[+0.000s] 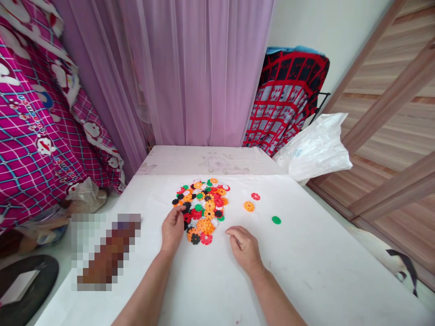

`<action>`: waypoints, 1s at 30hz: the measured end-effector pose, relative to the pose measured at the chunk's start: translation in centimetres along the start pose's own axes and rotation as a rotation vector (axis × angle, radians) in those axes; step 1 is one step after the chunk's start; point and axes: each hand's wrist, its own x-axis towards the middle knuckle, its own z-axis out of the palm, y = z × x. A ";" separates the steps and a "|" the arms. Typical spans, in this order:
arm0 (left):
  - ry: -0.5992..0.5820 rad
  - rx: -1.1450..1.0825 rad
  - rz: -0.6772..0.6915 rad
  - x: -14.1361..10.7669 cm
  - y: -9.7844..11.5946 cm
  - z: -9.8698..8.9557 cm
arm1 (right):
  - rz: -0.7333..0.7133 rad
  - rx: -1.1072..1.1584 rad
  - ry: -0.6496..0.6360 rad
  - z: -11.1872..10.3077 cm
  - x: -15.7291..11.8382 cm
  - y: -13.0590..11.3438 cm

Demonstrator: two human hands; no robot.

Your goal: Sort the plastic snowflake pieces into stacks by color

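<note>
Multicoloured pile of notched, round plastic discs [204, 210] on white-covered bench [306, 267]. Left hand's grip [172, 228] at pile's left edge, beside black discs; can't tell if grasping. Right hand's grip [245, 246] curled, just right of pile's near end, contents unclear. Loose orange disc [248, 206] right of pile.

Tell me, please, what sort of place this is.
Probably a room in a home, judging by the purple curtain, the pink patterned cloth and the wooden panels.

We see pieces [204, 225] in red, orange, green, black and white; white tablecloth [299, 271]; plain purple curtain [204, 68]; pink checked blanket [27, 122] with cartoon print; red-black-white patterned cloth [285, 95].
</note>
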 end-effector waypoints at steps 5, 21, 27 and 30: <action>-0.016 -0.010 -0.003 -0.3 -0.3 0.1 | 0.103 -0.082 0.079 -0.2 0.3 2.1; -0.032 -0.023 0.009 -0.3 -1.2 0.2 | 0.496 -0.737 -0.474 -2.2 17.1 9.9; -0.042 0.008 0.008 -0.2 -0.7 0.0 | 0.540 -0.660 -0.486 -2.7 17.4 9.2; -0.034 0.020 0.015 -0.2 -0.4 0.0 | 0.525 -0.579 -0.415 -4.7 15.6 8.4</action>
